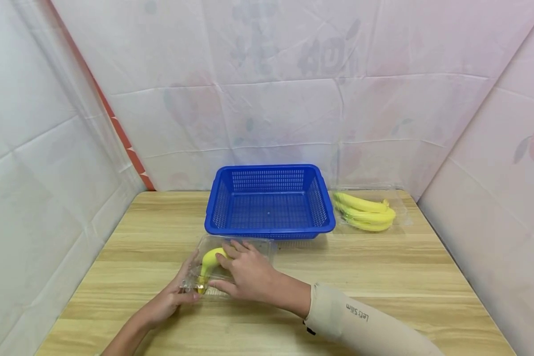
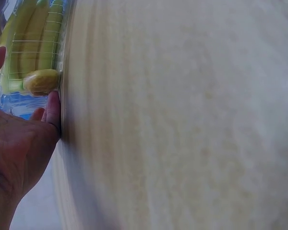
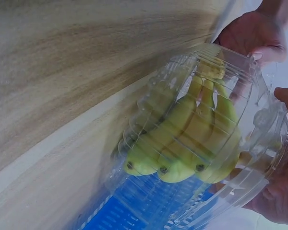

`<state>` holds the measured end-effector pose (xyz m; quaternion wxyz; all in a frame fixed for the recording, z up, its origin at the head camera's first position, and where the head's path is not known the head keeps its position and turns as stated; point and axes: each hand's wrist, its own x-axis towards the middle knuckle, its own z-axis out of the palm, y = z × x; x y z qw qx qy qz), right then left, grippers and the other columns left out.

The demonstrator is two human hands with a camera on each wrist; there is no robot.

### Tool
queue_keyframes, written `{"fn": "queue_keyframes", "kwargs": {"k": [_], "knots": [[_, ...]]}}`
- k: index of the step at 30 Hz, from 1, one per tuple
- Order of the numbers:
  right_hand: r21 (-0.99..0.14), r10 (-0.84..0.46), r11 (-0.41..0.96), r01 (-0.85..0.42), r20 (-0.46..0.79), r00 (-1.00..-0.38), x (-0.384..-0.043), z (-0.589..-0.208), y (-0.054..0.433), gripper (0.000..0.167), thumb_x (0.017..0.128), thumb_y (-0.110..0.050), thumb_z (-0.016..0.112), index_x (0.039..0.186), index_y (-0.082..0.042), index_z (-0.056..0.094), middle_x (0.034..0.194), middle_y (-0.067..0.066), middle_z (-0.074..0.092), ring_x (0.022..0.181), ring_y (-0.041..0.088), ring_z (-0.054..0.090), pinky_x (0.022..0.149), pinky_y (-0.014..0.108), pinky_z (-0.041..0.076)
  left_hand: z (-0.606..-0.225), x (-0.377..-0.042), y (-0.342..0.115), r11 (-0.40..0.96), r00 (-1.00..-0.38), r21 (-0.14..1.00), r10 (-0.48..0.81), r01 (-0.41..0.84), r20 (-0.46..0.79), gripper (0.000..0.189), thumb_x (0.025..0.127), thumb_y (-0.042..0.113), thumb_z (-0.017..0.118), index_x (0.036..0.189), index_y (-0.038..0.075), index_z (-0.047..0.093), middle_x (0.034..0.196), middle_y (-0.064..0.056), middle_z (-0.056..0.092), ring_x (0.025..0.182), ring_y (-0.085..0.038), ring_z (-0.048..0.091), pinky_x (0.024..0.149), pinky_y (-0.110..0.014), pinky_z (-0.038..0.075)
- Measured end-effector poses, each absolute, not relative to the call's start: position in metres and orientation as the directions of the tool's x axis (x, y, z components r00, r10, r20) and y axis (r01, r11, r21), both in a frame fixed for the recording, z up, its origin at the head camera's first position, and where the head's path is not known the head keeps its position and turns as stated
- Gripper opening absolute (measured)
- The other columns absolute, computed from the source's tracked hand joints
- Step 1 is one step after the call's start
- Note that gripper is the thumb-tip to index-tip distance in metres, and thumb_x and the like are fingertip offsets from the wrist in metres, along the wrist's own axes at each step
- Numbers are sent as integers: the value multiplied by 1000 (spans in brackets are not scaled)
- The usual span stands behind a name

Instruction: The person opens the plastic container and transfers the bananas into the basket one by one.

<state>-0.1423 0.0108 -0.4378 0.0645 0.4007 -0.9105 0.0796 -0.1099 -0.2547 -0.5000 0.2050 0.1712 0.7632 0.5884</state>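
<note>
A clear plastic clamshell box lies on the table before the blue basket. Yellow bananas show through its ribbed wall in the right wrist view, their stems toward the left hand. My left hand grips the box's near left corner, thumb in front and fingers along the left side. My right hand rests over the top with fingers spread, pressing on the clear lid. It hides part of the bananas in the head view. In the left wrist view, a fingertip of the left hand touches the box low beside the tabletop.
A blue mesh basket stands at the back middle, just behind the box, with nothing seen inside. At the back right, more bananas lie in another clear box. Cloth-covered walls border the wooden table.
</note>
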Motion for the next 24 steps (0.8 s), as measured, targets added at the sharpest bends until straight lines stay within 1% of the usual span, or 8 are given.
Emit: {"fn": "queue_keyframes", "kwargs": {"k": [6, 10, 15, 18, 24], "knots": [[-97, -719, 669, -737, 166, -674, -142, -439, 12, 71, 104, -71, 48, 149, -19, 64, 161, 13, 55, 150, 35, 54, 123, 52, 46, -502, -111, -255, 259, -862, 966, 491, 12, -121, 103, 100, 16, 63, 172, 21, -12, 177, -26, -19, 161, -57, -13, 119, -81, -7], [-95, -727, 666, -740, 139, -672, -141, -439, 16, 73, 104, -71, 49, 156, -20, 57, 166, 12, 50, 155, 34, 48, 128, 52, 41, -503, -112, -254, 259, -867, 966, 482, 5, -125, 103, 99, 16, 63, 172, 21, -9, 178, -26, -16, 162, -58, -10, 119, -81, -5], [-114, -758, 632, -767, 118, -642, -141, -441, 25, 75, 105, -68, 51, 162, -19, 49, 172, 14, 40, 161, 34, 38, 133, 51, 32, -503, -111, -254, 278, -883, 960, 452, 1, -130, 105, 96, 16, 68, 172, 22, -4, 178, -25, -14, 162, -58, -11, 119, -82, -6], [-130, -776, 608, -784, 114, -620, -142, -442, 30, 77, 105, -67, 51, 164, -19, 44, 175, 14, 35, 164, 34, 33, 134, 52, 28, -502, -110, -254, 291, -890, 957, 439, 11, -124, 105, 95, 17, 71, 172, 21, -1, 178, -25, -12, 162, -58, -8, 119, -83, -4], [-150, -788, 593, -791, 96, -608, -143, -443, 42, 81, 104, -69, 51, 167, -19, 38, 178, 12, 28, 166, 31, 28, 136, 50, 23, -501, -109, -255, 290, -895, 957, 433, 22, -111, 104, 94, 18, 72, 171, 21, 3, 178, -27, -9, 161, -60, -5, 119, -83, -2]]}}
